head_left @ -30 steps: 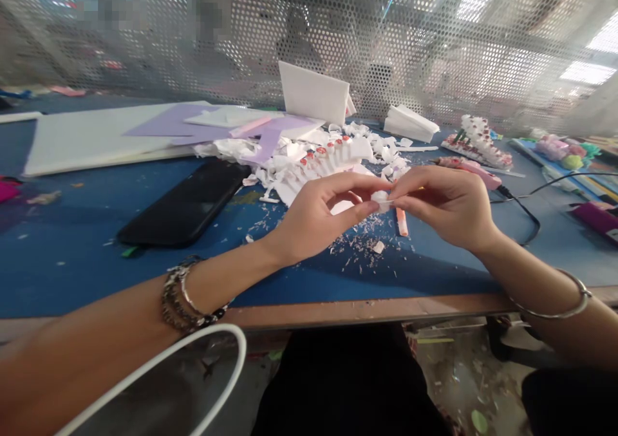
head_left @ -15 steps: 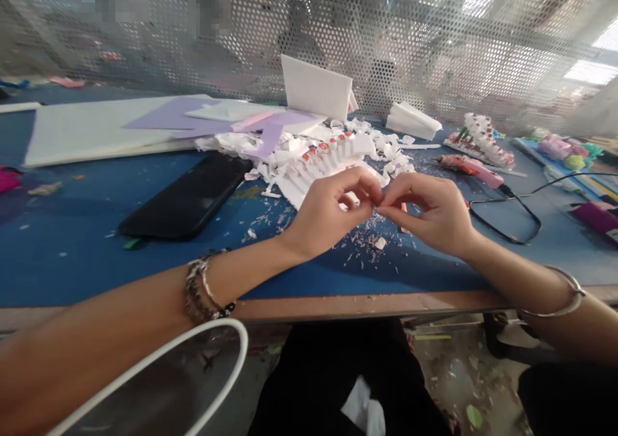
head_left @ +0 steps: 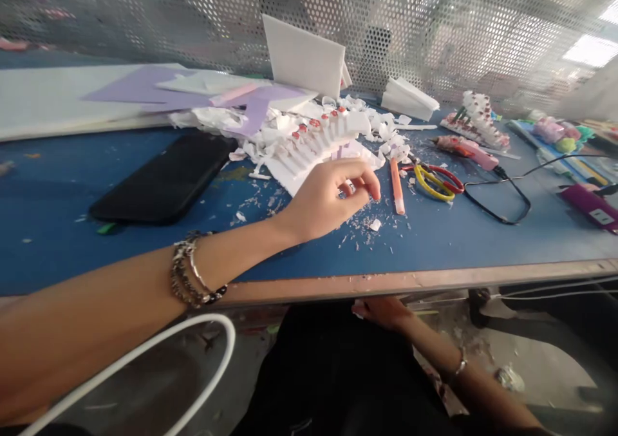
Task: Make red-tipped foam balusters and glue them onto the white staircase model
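Observation:
Above the blue tabletop, my left hand [head_left: 333, 198] is closed in a loose pinch, thumb near the curled index finger; anything in it is too small to make out. Behind it lies a white foam piece [head_left: 318, 141] with a row of slats and red dots. My right hand [head_left: 386, 310] is below the table edge by my lap, its fingers partly hidden. A bit of white tissue [head_left: 358, 310] shows at its fingertips. An orange capped tube [head_left: 396, 188] rests on the table right of my left hand, beside pliers [head_left: 437, 183] with yellow and red handles.
A black phone [head_left: 167, 178] lies left. White scraps [head_left: 381, 123] and purple sheets [head_left: 140, 88] spread behind. A pink corded tool [head_left: 470, 152] and a purple item [head_left: 591, 205] are right. A perforated metal screen [head_left: 434, 37] stands behind the table; a white cable [head_left: 212, 320] loops in front.
My right hand has left my left hand and dropped below the table edge to my lap. The white tissue on my lap no longer lies there. My left hand keeps its pinch.

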Tool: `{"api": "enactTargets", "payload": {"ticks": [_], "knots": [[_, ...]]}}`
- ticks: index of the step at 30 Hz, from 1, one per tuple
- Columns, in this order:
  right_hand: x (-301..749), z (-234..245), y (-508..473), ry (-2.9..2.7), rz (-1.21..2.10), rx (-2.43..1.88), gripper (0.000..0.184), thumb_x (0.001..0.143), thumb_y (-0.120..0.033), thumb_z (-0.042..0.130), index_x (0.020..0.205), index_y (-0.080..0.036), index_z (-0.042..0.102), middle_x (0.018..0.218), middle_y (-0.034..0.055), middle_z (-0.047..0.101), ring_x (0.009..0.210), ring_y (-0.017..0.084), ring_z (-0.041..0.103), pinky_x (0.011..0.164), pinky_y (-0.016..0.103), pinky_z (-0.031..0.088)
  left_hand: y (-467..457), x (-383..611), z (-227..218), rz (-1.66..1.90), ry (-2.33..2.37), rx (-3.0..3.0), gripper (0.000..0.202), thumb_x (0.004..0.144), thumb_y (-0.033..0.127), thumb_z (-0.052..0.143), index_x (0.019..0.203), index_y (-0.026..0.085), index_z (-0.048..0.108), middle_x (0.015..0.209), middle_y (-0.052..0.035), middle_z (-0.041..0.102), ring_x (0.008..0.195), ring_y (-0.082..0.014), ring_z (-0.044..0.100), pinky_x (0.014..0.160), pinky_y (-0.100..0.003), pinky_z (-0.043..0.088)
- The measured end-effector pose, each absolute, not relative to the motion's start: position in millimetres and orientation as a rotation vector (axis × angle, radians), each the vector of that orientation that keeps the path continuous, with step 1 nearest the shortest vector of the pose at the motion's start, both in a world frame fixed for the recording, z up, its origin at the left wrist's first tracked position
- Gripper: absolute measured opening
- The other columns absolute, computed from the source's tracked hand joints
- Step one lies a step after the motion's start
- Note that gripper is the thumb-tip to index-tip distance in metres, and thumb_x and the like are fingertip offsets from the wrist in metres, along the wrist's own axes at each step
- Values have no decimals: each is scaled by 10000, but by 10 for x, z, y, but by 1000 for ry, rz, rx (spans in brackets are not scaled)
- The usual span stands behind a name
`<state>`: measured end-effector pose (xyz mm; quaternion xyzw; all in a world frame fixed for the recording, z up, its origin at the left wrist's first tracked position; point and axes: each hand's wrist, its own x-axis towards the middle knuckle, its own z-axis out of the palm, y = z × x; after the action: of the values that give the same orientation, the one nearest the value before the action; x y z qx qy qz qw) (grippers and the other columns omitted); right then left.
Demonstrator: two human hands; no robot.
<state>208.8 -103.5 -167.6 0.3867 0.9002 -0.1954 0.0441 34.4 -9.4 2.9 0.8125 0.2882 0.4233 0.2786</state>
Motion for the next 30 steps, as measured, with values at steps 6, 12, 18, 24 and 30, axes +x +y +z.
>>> {"api": "enactTargets", "payload": {"ticks": [6,12,18,24,30], "knots": [[2172,-2144,-1172,2737,-529,1230,212,810,-83,449,927,-153,611,923,94,642,854,199,593,765,336,461,-62,336,16,1051,759,2201,164,740,70,447,670,158,567,766,-7,598,700,-99,551,612,-216,445],[2342,-1019,-1415,2794,-1077,784,197,805,-209,471,932,-270,610,852,-18,642,702,100,609,627,168,478,-89,338,31,945,757,2137,129,755,134,454,725,167,575,785,-11,599,663,-100,540,621,-229,448],[2349,276,-825,3182,-1215,1016,249,823,-142,454,989,-254,603,922,26,595,851,102,578,770,201,448,-111,331,68,889,583,1734,269,816,396,467,963,174,504,863,-28,570,618,-93,555,589,-235,462],[2041,401,166,3380,-854,1427,293,745,-269,604,1004,-163,519,627,-38,530,507,60,445,472,190,321,112,238,26,1098,675,1633,402,715,394,626,1028,172,508,984,-63,555,824,-134,564,653,-225,487],[1950,212,360,3487,-811,1532,188,720,-325,625,718,-150,558,569,-41,490,505,48,380,478,195,291,238,163,3,1067,867,1744,307,730,375,607,926,143,564,934,-69,609,805,-144,587,693,-272,496]]}}
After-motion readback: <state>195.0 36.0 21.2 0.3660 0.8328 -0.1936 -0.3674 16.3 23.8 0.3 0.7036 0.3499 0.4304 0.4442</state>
